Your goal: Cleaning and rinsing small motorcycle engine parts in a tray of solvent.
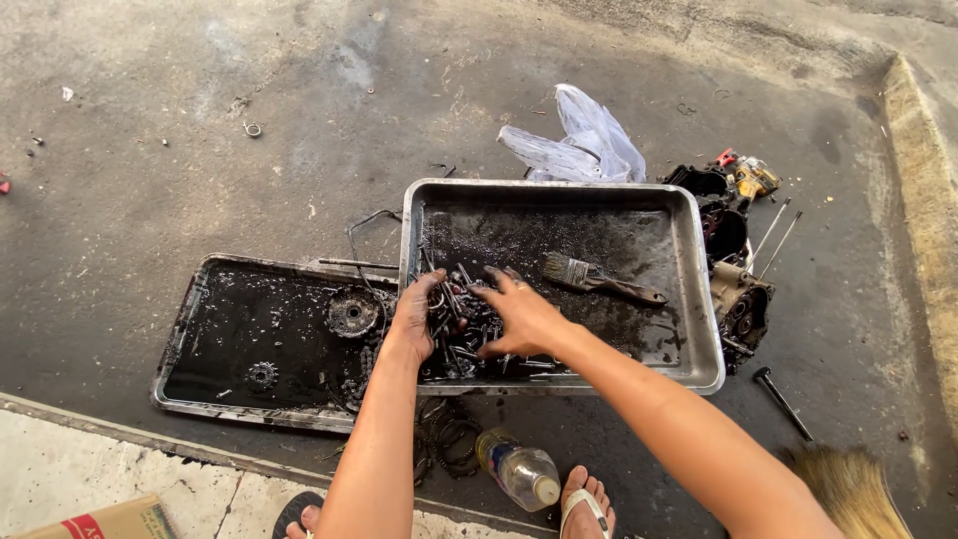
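On the oily concrete floor (150, 200), at the left, lay a shallow black tray (190, 309) smeared with grime, with a round gear (352, 313) near its right end and a smaller sprocket (261, 375) closer to the near rim. Just to the right, overlapping that tray's edge, sat a deeper metal pan (699, 299) holding a heap of greasy bolts and small parts (461, 324) in its near left corner. The left hand (416, 314) rested at the left edge of that heap, fingers curled loosely down among the parts; whether it gripped any piece could not be told. The right hand (521, 314) lay just beside it on the heap, fingers spread wide and pressing on the bolts, with nothing plainly clasped. Further right in the pan lay a paintbrush (599, 278), apart from both hands. In front of the pan stood a tilted plastic bottle (519, 471) beside a sandalled foot (586, 504). Behind the pan lay a crumpled clear plastic bag (579, 145), and at the far right an engine casing (736, 299) with long rods near it.
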